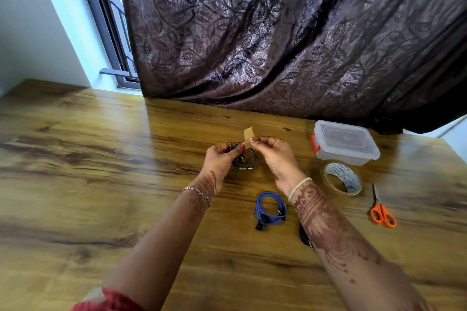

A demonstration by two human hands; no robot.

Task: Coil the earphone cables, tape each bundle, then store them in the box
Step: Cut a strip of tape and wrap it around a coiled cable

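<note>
Head view: at the wooden tabletop's (101, 159) centre, the left hand (222, 156) grips a dark coiled earphone cable (246, 163); the right hand (273, 151) pinches a brown tape strip (248, 136) above it. Taping looks underway; next, the strip must wrap the coil. A clear lidded plastic box (346, 142) waits at two o'clock.

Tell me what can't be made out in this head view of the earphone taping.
Head view: dark earphone coil is partly covered by the left grip; whether the tape strip touches it is unclear.
Head view: dark item is mostly hidden under the right forearm and can't be identified.
Head view: box has a cloudy lid that hides any contents.
Head view: tape roll has core print too small to read.
</note>
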